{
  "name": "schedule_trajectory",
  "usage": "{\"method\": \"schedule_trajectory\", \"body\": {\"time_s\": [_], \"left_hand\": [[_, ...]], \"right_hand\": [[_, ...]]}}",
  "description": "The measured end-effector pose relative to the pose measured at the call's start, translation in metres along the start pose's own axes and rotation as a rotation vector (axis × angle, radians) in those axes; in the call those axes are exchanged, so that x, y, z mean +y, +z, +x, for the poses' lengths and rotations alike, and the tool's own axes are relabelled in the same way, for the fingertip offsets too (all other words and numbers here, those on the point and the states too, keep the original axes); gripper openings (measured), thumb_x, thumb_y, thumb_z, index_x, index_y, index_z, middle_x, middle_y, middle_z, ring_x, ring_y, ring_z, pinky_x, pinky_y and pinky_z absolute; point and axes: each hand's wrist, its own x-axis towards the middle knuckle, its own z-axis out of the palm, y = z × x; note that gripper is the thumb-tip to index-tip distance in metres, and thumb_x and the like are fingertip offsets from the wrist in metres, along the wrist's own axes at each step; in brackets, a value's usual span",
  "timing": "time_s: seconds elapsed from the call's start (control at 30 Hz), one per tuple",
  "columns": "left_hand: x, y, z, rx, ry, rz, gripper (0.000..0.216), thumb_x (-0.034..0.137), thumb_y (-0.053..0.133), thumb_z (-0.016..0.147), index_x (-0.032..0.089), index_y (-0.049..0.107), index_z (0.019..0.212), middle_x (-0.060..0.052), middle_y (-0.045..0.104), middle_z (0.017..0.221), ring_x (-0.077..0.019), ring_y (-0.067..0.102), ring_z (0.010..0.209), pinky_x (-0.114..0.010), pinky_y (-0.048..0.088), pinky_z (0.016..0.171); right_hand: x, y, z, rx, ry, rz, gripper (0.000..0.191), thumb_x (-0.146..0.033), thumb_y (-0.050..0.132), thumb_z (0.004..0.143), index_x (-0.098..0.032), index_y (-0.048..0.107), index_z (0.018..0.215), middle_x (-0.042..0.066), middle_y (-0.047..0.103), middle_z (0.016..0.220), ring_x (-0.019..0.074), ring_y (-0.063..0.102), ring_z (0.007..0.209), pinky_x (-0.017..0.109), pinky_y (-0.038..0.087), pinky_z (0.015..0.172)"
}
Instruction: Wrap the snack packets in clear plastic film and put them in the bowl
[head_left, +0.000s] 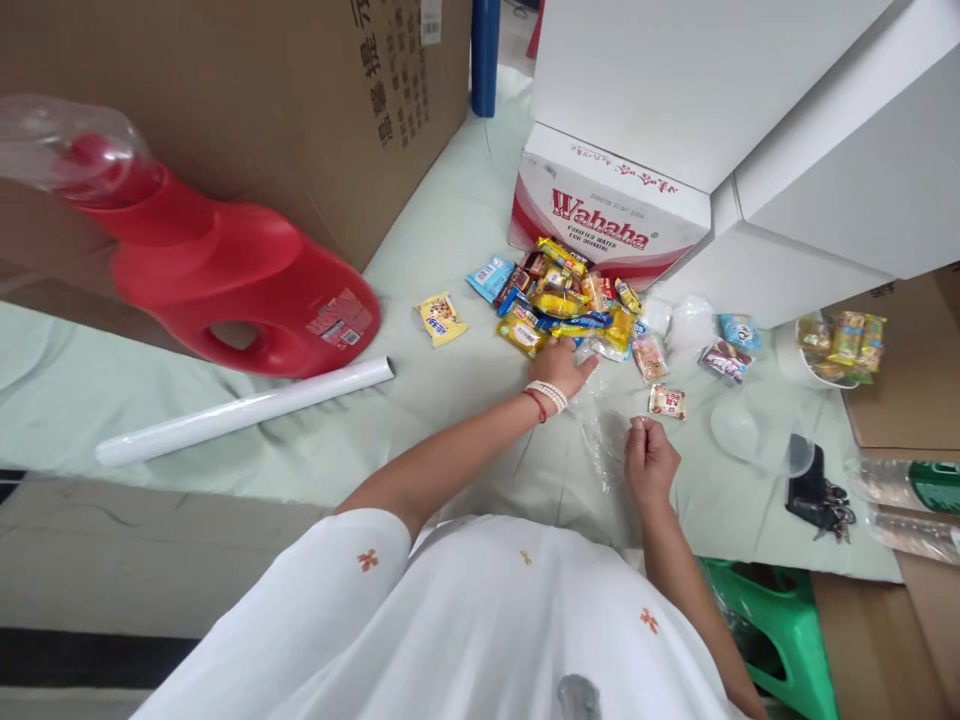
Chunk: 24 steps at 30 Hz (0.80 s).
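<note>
My left hand (562, 370), with beaded bracelets on its wrist, reaches to the near edge of a pile of wrapped snacks (559, 302). Its thumb is spread away from the fingers, whose tips touch the packets and are partly hidden. Nearer to me, my right hand (651, 460) is closed in a pinch on the edge of a clear plastic bag (596, 430). This thin bag stretches between both hands. Just beyond the right hand lies a small red and cream packet (667, 401), and a pink packet (649, 357) is by the pile.
A red detergent bottle (247, 270) and a white roll (247, 410) are at left, near a yellow packet (441, 318). Behind the pile stands a Wahaha carton (611, 215). Rightward are a snack-filled white cup (799, 360), a clear plastic cup (739, 425), keys (836, 510) and bottles (919, 485).
</note>
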Motion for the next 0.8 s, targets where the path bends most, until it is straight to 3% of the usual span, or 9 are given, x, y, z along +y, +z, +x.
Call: {"method": "schedule_trajectory", "body": {"time_s": [0.1,0.2,0.37,0.47,0.6,0.73,0.8], "left_hand": [[0.001,0.007,0.005,-0.045,-0.001,-0.085,0.013,0.029,0.065,0.088,0.018,0.071,0.089,-0.013,0.067,0.114,-0.0259,0.063,0.106,-0.037,0.048,0.096],[-0.009,0.004,0.004,-0.095,0.001,-0.185,0.016,0.023,0.057,0.091,0.018,0.067,0.080,-0.008,0.070,0.096,-0.0213,0.064,0.101,-0.033,0.050,0.094],[-0.030,-0.030,-0.021,-0.199,-0.064,-0.428,0.016,0.032,0.051,0.096,0.019,0.056,0.086,-0.004,0.070,0.091,-0.0156,0.070,0.087,-0.029,0.056,0.078],[-0.043,-0.063,-0.043,-0.396,-0.186,-0.848,0.033,0.045,0.073,0.084,0.020,0.051,0.084,-0.004,0.072,0.095,-0.0183,0.074,0.091,-0.033,0.059,0.080],[-0.054,-0.102,-0.060,-0.481,-0.320,-0.987,0.049,0.048,0.090,0.066,0.021,0.052,0.083,0.001,0.070,0.086,-0.0166,0.073,0.068,-0.035,0.061,0.070],[-0.058,-0.107,-0.063,-0.454,-0.445,-0.989,0.042,0.044,0.088,0.069,0.022,0.056,0.085,0.001,0.071,0.080,-0.0108,0.063,0.052,-0.027,0.056,0.056],[-0.057,-0.099,-0.067,-0.469,-0.526,-0.994,0.038,0.052,0.081,0.076,0.021,0.062,0.089,-0.003,0.074,0.084,-0.0096,0.059,0.050,-0.026,0.053,0.053]], "right_hand": [[0.004,-0.004,-0.003,0.016,0.023,-0.016,0.048,-0.059,0.039,0.102,-0.019,0.063,0.096,0.001,0.064,0.070,0.0167,0.060,0.060,0.028,0.047,0.067],[0.008,-0.008,-0.007,0.058,0.085,0.044,0.047,-0.061,0.042,0.101,-0.019,0.063,0.096,0.000,0.062,0.068,0.0161,0.058,0.059,0.028,0.047,0.065],[0.011,-0.018,-0.006,0.091,0.288,0.289,0.045,-0.065,0.053,0.095,-0.021,0.060,0.093,-0.003,0.057,0.066,0.0136,0.050,0.053,0.026,0.042,0.054],[0.013,-0.024,0.002,0.072,0.360,0.487,0.040,-0.062,0.060,0.091,-0.021,0.059,0.090,-0.005,0.053,0.065,0.0118,0.044,0.050,0.025,0.037,0.047],[0.018,-0.029,0.018,0.001,0.423,0.749,0.039,-0.058,0.072,0.083,-0.021,0.059,0.086,-0.007,0.050,0.063,0.0078,0.036,0.045,0.022,0.028,0.040],[0.017,-0.026,0.027,-0.161,0.524,0.859,0.043,-0.057,0.078,0.075,-0.020,0.059,0.084,-0.007,0.048,0.061,0.0052,0.031,0.040,0.020,0.020,0.036],[0.014,-0.022,0.027,-0.152,0.554,0.862,0.044,-0.058,0.078,0.074,-0.020,0.059,0.083,-0.007,0.049,0.060,0.0054,0.032,0.040,0.020,0.020,0.035]]}}
